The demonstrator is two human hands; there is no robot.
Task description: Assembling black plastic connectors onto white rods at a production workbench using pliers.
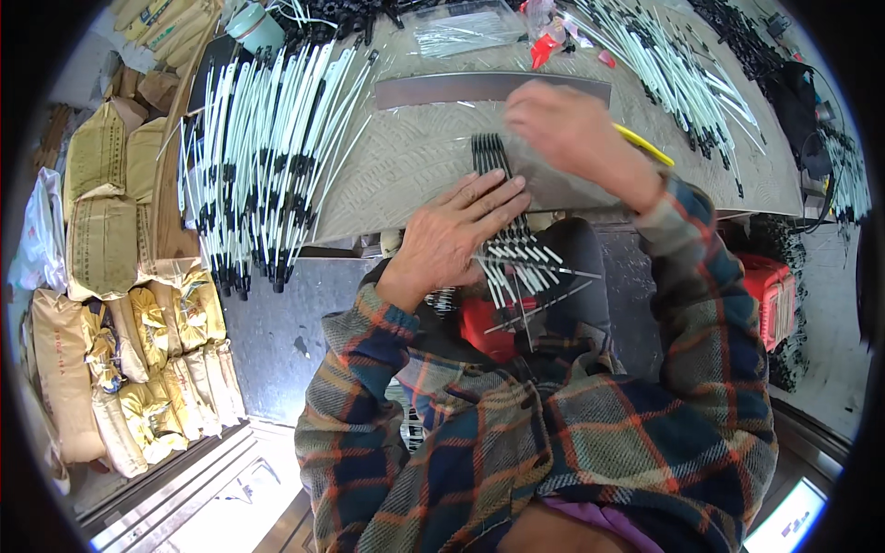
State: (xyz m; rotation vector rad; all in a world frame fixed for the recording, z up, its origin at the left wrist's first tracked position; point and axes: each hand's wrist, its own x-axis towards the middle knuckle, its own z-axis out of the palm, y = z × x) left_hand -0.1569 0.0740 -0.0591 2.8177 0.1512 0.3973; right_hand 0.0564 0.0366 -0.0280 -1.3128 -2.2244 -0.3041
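Observation:
My left hand (452, 230) lies with its fingers stretched out across a row of thin black rods (489, 152) with pale ends. They lie side by side at the table's near edge. Their black tips show beyond the fingers, and the pale ends (521, 267) fan out over my lap. Smeared by motion, my right hand (576, 138) hovers right of the rods, its fingers bent near a long flat metal strip (442, 90). Whether it holds anything is not visible.
Big bunches of white-and-black rods stand left (267, 157) and lie right (682, 83) on the table (369, 175). Farther back are a clear tray (466, 32) of white sticks and a red item (544, 51). Wrapped packages (138, 369) fill the left; a yellow curved piece (643, 145) lies by my right wrist.

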